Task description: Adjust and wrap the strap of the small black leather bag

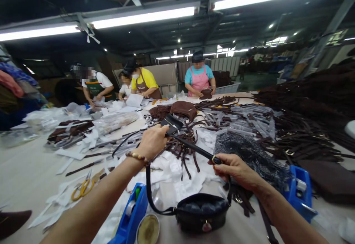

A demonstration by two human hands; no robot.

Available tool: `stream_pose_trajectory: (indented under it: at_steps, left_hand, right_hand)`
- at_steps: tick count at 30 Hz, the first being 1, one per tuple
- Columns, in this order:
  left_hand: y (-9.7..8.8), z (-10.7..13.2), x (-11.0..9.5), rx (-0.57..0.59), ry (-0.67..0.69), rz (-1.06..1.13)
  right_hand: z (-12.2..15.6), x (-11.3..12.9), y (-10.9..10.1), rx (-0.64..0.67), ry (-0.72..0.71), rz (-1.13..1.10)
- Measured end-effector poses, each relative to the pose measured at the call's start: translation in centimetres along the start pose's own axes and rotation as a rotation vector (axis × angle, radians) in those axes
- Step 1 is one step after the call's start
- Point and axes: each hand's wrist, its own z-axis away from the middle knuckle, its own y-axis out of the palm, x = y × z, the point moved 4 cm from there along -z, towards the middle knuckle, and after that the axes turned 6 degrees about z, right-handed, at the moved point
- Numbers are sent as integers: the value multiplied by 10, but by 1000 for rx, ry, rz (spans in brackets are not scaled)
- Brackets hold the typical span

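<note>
My left hand (152, 140), with a beaded bracelet at the wrist, is closed on a black bag strap (191, 146). My right hand (233, 168) pinches the same strap at its gold buckle (215, 159). Between the two hands the strap runs fairly straight, and a loop of it drops to both ends of a small black bag (201, 214). The bag stands on the table below my hands, its top gaping, with something dark and shiny inside and a round charm on its front. A flat black piece (172, 122) shows just beyond my left hand.
Blue tape dispensers (130, 214) (299, 192) stand on either side, a round tin (148, 229) beside the left one. Yellow-handled scissors (82, 188) lie left. Brown straps (244, 114), white paper and black plastic wrap (244, 155) cover much of the table (24, 170). Several people work across it.
</note>
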Motion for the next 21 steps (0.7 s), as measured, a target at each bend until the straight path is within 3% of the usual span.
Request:
stream_pose_trajectory:
  at_steps: [2,4,6,10,13,15,18,21]
  left_hand:
    - [15,9,-20,14,198,-29]
    - [38,23,-48,140,469,122]
    - [62,36,-68,280,558,245]
    - [94,43,-76,280,444,349]
    - [108,45,-72,242,410,312]
    - [113,46,-70,238,385,286]
    - [114,48,-70,264,350,312]
    - [110,49,-63,319,203,537]
  right_hand:
    - [2,-1,6,76,-15,-44]
    - [5,-4,13,135,-19,-87]
    - [8,-7,18,177,-15,-113]
    - [14,-15,17,97,12,-13]
    - [17,-20,12,-67,-44,294]
    - [17,-24,12,-137,-85,477]
    - [17,-30,12,-199,-134,561]
    - [19,-30,10,-255,-188,539]
